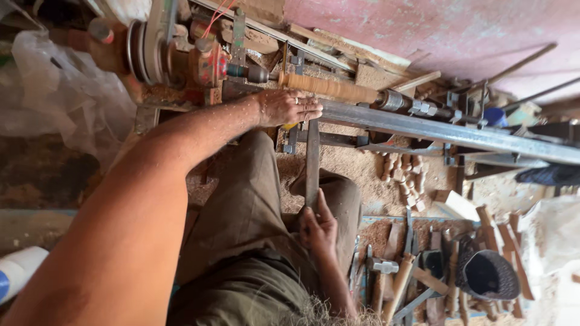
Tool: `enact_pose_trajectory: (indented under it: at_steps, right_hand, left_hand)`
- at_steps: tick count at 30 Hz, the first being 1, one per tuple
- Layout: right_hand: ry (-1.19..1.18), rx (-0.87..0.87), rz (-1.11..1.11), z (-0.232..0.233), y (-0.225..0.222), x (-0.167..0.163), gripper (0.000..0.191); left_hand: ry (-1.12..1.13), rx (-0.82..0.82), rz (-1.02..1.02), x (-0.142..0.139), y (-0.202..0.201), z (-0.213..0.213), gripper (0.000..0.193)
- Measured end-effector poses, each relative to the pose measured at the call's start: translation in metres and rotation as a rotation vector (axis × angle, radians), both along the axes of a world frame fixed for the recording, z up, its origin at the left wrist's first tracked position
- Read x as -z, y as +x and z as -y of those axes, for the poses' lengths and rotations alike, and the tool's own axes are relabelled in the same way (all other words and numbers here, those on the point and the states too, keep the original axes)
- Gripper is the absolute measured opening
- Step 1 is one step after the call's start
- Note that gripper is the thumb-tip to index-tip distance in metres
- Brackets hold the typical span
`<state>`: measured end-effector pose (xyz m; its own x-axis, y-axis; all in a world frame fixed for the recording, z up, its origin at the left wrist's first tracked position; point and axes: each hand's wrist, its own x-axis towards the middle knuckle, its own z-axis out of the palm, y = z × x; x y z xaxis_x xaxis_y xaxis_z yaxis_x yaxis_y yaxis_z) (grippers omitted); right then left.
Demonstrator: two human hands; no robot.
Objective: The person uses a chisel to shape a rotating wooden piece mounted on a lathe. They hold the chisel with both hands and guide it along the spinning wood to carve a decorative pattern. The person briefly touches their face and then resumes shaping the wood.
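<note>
A long flat metal chisel (312, 158) runs from my lap up to a lathe. My left hand (286, 107) lies over the chisel's front end and presses it onto the grey steel rest bar (423, 127). My right hand (316, 226) grips the chisel's rear end near my knee. Just beyond the left fingers, a tan wooden cylinder (331, 88) is mounted between the lathe's centres. The chisel tip is hidden under my left hand.
The lathe's pulley and red headstock (181, 54) stand at upper left. Sawdust and several small turned wooden pieces (406, 175) cover the floor. Hammers, chisels and wooden handles (399, 278) lie at lower right beside a dark bowl (486, 274). A pink wall lies behind.
</note>
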<state>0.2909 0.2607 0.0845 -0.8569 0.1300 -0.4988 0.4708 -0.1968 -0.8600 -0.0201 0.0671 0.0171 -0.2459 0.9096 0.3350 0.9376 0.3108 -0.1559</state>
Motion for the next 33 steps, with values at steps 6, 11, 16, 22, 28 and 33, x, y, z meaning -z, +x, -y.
enact_pose_trajectory:
  at_steps: [6,11,16,22,28,33]
  right_hand:
    - [-0.017,0.027,0.022,0.029,0.004,0.006,0.070]
    - [0.016,-0.077,0.020,-0.015,-0.007,0.003,0.068]
    - [0.138,-0.240,0.173,-0.071,-0.028,-0.008,0.067]
    - [0.096,-0.337,0.168,-0.121,-0.054,-0.005,0.067]
    - [0.091,-0.178,0.008,-0.053,-0.009,0.018,0.067]
    - [-0.058,0.097,-0.036,0.008,0.006,0.017,0.070]
  left_hand:
    - [-0.045,-0.022,-0.007,0.002,0.000,-0.001,0.049]
    - [-0.032,-0.034,-0.025,-0.002,0.001,-0.002,0.048]
    - [-0.035,-0.057,-0.073,-0.003,0.003,-0.001,0.047]
    - [-0.025,-0.070,-0.092,0.000,0.000,0.002,0.051]
    - [-0.036,-0.001,-0.020,0.000,-0.005,-0.002,0.051]
    - [-0.082,0.023,0.024,-0.005,-0.008,-0.031,0.065]
